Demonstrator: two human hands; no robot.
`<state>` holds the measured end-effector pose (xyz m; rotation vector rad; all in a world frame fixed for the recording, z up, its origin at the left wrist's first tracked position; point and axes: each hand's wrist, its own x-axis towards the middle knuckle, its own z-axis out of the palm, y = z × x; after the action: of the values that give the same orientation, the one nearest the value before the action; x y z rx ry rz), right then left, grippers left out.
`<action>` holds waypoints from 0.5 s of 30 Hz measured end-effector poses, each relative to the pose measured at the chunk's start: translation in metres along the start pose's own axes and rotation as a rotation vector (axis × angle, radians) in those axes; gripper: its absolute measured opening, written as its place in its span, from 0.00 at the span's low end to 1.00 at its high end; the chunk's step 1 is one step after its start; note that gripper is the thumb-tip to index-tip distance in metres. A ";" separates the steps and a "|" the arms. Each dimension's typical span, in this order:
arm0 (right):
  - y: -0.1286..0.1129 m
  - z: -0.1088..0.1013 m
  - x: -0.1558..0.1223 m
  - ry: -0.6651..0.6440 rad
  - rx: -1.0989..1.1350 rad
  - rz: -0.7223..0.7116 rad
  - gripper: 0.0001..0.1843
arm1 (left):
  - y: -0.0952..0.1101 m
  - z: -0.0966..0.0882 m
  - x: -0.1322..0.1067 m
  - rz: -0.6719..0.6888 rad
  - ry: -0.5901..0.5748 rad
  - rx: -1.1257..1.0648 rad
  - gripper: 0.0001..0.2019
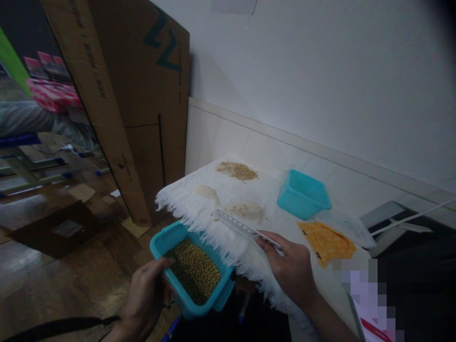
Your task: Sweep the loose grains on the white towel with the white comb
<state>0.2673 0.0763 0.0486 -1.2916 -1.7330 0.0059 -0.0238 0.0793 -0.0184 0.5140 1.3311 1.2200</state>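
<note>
My left hand (147, 287) is closed on the rim of a teal plastic container (213, 308), held at the table's front edge, just below the fringe of a white cloth (245, 187). Yellowish beans (197, 266) lie inside it, with a darker green patch along the near side. In my right hand (290, 266) is a flat, pale ruler-like strip (237, 222) with a row of holes, lying low over the cloth near its fringe. Beyond the strip is a thin scatter of small grains (245, 211). A pile of yellowish beans (238, 171) sits farther back on the cloth.
A second teal container (304, 192) stands at the table's back right. An orange cloth or bag (327, 242) lies in front of it, beside a clear plastic piece (354, 228). A tall cardboard box (146, 95) rises at the left, and a white wall (302, 61) runs behind.
</note>
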 end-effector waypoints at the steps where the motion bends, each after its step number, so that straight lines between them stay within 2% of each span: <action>1: 0.003 0.004 0.000 0.001 0.021 0.009 0.13 | -0.001 -0.001 0.000 0.000 -0.004 0.000 0.20; 7: 0.009 0.015 0.004 -0.032 0.089 -0.008 0.13 | -0.002 -0.003 0.002 -0.002 -0.037 -0.009 0.21; 15: 0.018 0.019 0.003 -0.030 0.048 0.064 0.13 | -0.004 -0.004 0.002 0.015 -0.028 -0.002 0.21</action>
<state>0.2680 0.0956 0.0311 -1.3173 -1.7061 0.1030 -0.0269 0.0784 -0.0236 0.5382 1.3042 1.2219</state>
